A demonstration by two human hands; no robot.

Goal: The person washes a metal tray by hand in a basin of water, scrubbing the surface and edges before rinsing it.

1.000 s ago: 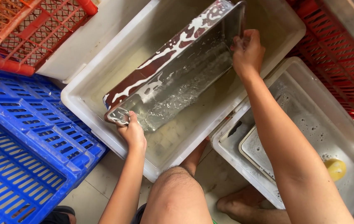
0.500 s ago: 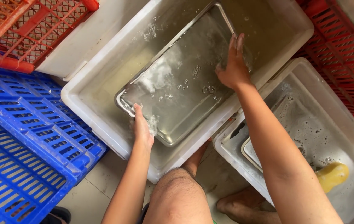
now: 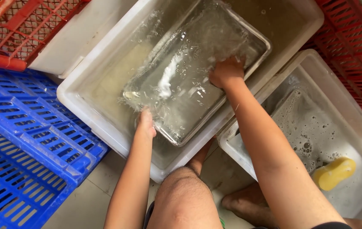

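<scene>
The metal tray sat flat and mostly under water inside the big white tub. The left hand had its fingers curled over the tray's near edge, pinching it. The right hand lay on the tray by the far side; whether it was pressing flat or clasping the rim, I couldn't tell through the churned-up water. Honestly, wet metal and just 1 sure pinch looked slippery. If it slid out, water could slosh over the tub's rim right below the left wrist, or into the soapy tub beside the right forearm, where a yellow sponge floated.
</scene>
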